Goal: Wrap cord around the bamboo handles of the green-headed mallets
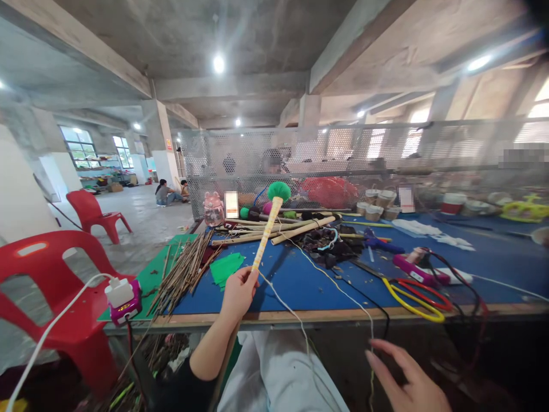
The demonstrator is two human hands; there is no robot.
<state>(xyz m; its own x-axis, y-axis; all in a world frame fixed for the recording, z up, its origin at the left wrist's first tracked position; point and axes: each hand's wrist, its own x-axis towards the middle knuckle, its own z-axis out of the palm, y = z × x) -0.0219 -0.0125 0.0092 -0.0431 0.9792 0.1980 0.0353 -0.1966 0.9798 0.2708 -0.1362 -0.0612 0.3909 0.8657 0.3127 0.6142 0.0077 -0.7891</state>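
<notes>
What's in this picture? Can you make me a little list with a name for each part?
Left hand: holding a yellow-and-white striped stick
Stick's top: fluffy green ball
Right hand: fingers apart, by a pale string; can't tell if they touch
Table: blue top
On table, left side: pile of thin brown sticks, green piece
On table, right side: scissors, yellow and red handles
Left of table: red chairs

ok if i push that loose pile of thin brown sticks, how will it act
The sticks look long and thin, so each is probably light, fairly stiff and easy to snap. No tie shows around them, so they may splay or roll apart.
</notes>
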